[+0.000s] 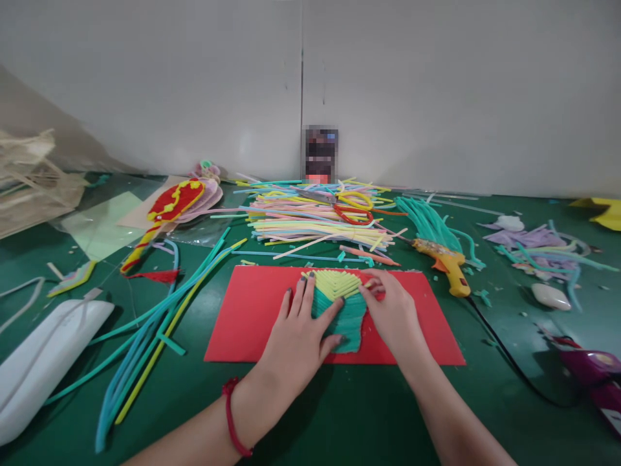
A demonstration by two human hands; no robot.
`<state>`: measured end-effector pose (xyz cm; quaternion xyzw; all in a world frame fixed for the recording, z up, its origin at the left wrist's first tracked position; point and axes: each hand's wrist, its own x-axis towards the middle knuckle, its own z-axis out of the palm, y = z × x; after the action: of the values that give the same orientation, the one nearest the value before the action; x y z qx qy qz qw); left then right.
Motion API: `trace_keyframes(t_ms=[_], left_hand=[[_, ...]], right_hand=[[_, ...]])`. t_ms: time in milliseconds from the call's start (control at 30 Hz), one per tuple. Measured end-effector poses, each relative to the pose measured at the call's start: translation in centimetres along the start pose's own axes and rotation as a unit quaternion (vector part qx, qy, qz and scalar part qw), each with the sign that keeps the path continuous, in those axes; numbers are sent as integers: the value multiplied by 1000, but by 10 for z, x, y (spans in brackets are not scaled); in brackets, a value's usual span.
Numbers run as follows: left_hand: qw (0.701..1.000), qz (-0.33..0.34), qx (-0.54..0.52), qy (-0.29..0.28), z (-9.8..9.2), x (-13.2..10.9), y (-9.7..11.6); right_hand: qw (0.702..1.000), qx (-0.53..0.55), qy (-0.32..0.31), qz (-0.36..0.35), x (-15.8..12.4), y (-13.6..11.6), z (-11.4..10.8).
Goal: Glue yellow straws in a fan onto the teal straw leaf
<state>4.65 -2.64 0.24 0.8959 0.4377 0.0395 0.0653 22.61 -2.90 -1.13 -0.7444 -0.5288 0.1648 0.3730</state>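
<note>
A red card lies flat in front of me. On it is a panel of teal pipe cleaners set side by side, topped by yellow pipe cleaners laid in a V pattern. My left hand rests with fingers spread over the panel's left side, its fingertips touching the yellow and teal rows. My right hand pinches at the right edge of the yellow rows, seemingly on the end of a yellow pipe cleaner; its fingers partly cover that spot.
Behind the card lies a pile of pastel pipe cleaners with orange-handled scissors. A yellow glue gun sits to the right near teal stems. Left are loose stems, a white device and a red-yellow fan-shaped craft.
</note>
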Motion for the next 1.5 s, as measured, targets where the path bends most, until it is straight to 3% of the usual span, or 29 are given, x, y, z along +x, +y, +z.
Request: trace_keyframes(t_ms=[167, 667, 767, 867, 933, 1067, 1200, 1333, 1500], left_hand=[[1000, 2, 4, 10, 2, -1, -1], [1000, -8, -3, -11, -2, 1, 1], [1000, -10, -1, -21, -5, 2, 1], [1000, -8, -1, -28, -5, 2, 1], [1000, -3, -5, -23, -3, 1, 0], [1000, -2, -21, -3, 1, 0, -3], [1000, -9, -28, -3, 3, 1, -3], [999, -7, -32, 1, 3, 0, -4], [1000, -4, -27, 6, 1, 0, -3]], right_hand=[[1000, -6, 6, 23, 3, 0, -2], [999, -5, 16, -34, 5, 6, 0], [1000, 23, 9, -1, 6, 3, -1], [994, 69, -3, 84, 12, 4, -13], [991, 46, 19, 127, 19, 11, -30], [978, -109, 102, 145, 38, 40, -77], [958, -188, 122, 177, 51, 75, -108], [946, -231, 79, 214, 55, 97, -106], [943, -245, 76, 214, 55, 101, -91]])
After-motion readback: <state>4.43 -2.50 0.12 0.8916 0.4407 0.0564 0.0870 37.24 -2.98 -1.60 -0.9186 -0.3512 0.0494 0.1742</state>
